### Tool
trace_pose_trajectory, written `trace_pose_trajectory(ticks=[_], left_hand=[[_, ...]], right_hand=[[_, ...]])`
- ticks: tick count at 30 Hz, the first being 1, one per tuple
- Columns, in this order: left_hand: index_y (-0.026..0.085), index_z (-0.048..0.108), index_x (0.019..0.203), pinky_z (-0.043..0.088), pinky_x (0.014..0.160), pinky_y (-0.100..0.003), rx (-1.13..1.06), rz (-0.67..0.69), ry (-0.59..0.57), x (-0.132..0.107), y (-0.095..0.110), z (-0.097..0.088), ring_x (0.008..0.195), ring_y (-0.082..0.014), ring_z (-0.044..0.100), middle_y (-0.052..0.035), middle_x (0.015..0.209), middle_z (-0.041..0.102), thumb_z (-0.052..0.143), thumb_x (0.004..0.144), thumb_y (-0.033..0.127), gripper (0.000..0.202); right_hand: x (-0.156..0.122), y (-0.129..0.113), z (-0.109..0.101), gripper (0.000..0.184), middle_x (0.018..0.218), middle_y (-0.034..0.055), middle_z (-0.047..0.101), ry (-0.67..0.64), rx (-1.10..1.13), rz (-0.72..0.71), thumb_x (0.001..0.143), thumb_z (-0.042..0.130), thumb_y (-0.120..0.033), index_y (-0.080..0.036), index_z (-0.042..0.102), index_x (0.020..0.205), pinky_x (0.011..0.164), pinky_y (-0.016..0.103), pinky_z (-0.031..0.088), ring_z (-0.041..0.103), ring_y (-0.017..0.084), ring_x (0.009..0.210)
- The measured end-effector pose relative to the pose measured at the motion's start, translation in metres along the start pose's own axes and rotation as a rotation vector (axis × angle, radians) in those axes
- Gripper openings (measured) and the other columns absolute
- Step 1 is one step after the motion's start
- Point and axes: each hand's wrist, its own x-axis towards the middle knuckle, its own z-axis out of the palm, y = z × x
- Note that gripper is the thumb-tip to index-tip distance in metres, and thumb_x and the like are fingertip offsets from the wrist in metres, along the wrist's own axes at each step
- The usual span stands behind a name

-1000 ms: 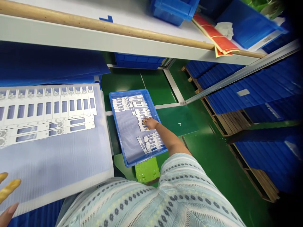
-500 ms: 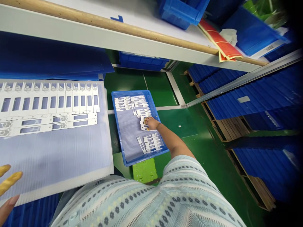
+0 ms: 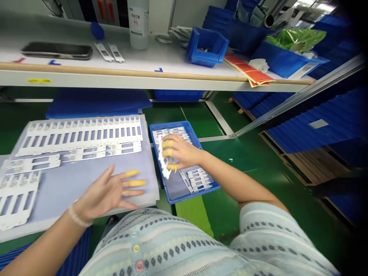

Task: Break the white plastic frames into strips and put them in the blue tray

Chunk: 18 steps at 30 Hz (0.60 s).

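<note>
My right hand (image 3: pixel 184 151) is closed around several white slotted plastic parts (image 3: pixel 163 163), lifted over a shallow blue tray (image 3: pixel 154 143). Yellow finger cots cover some of its fingertips. More white plastic parts (image 3: pixel 199 179) lie on the tray's lining in groups. My left hand (image 3: pixel 113 191) is open and holds nothing, fingers spread toward the tray, above a pale sheet-covered stack (image 3: pixel 86 174). It too wears yellow finger cots. Along the far side of that stack runs a long row of white slotted parts (image 3: pixel 83 134), with further parts at its left side.
A shelf beyond holds a phone (image 3: pixel 56 50), two white parts (image 3: pixel 109 52), a white bottle (image 3: pixel 138 25) and blue bins (image 3: pixel 208 46). Red printed strips (image 3: pixel 250 71) hang over its edge. Blue stacks on wooden pallets (image 3: pixel 304 161) stand at right. A green stool (image 3: pixel 194 216) shows below the tray.
My right hand has lifted white parts out of the tray and moved left and nearer. My left hand has come in from the left edge over the sheet. The view has tilted upward.
</note>
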Motion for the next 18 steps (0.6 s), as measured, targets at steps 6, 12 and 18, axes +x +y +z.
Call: trace_pose_trajectory(ticks=[6,12,18], left_hand=[[0.012,0.069,0.093,0.057,0.062,-0.035,-0.244,0.061,-0.278,0.01,0.015,0.029,0.071,-0.0238,0.07,-0.0109,0.076,0.072,0.026,0.092,0.062,0.065],[0.015,0.066,0.081,0.054,0.051,-0.033,-0.378,0.136,-0.098,-0.021,0.008,0.01,0.056,-0.0213,0.066,-0.006,0.061,0.066,0.038,0.092,0.051,0.047],[0.02,0.067,0.094,0.053,0.087,-0.048,-0.374,0.386,-0.08,-0.05,0.001,-0.002,0.1,-0.0295,0.066,-0.0072,0.091,0.072,0.039,0.086,0.057,0.048]], right_hand=[[0.109,-0.066,-0.033,0.018,0.109,0.0058,0.06,-0.248,-0.137,-0.564,0.094,0.047,-0.023,-0.02,0.064,0.098,0.096,0.045,0.035,0.045,0.029,0.121],[0.151,-0.094,-0.032,0.025,0.103,0.0037,0.064,-0.376,-0.2,-0.712,0.093,0.046,-0.012,-0.022,0.068,0.091,0.095,0.04,0.039,0.052,0.025,0.117],[0.181,-0.106,-0.051,0.022,0.115,0.0036,0.063,-0.409,-0.093,-0.54,0.094,0.048,-0.014,-0.021,0.066,0.106,0.108,0.04,0.031,0.044,0.021,0.127]])
